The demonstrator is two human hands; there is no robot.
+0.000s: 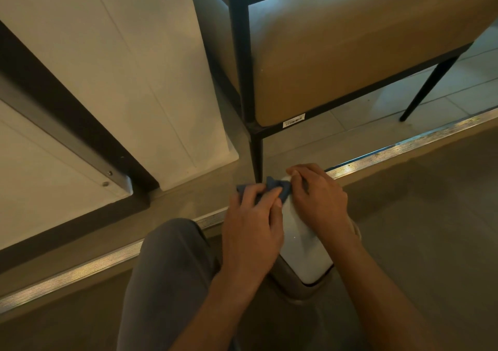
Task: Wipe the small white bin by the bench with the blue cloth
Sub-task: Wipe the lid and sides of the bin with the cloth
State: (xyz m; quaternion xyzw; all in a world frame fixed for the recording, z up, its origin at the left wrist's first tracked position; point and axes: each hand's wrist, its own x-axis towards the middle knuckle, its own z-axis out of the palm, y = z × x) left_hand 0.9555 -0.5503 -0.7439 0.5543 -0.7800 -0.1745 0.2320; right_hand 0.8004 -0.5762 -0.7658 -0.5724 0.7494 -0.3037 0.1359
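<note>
Left of view: a pale panelled wall (151,62) with a dark metal rail (67,124) running diagonally down it, and a ribbed metal floor strip (80,267) crossing the floor. A grey trouser leg (167,278) of the kneeling person rises from the bottom edge.

Centre: the left hand (252,229) grips the blue cloth (272,190), fingers curled over it and bunching it against the far left end of the bin. Only a crumpled part of the cloth shows beyond the knuckles; the rest is hidden under the hand.

The small white bin (304,243) stands on the floor between the two forearms, just in front of the black leg of the bench (350,62). Its white lid is visible, with a darker body showing beneath the near end. The long axis of the lid runs from the near end, close to the person, away toward the bench leg, leaning slightly left as it recedes. The lid faces upward.

Right of centre: the right hand (318,199) rests on the far right edge of the lid, fingers curled over the rim, apparently steadying the bin. Whether the fingers hook under the rim cannot be told.

Progress, as a judgement: wiping is under way at the far end of the lid. No marks or wet streaks distinguish cleaned surface from uncleaned, so the completed share cannot be established. The near lid surface and the body sides appear to remain outstanding.
</note>
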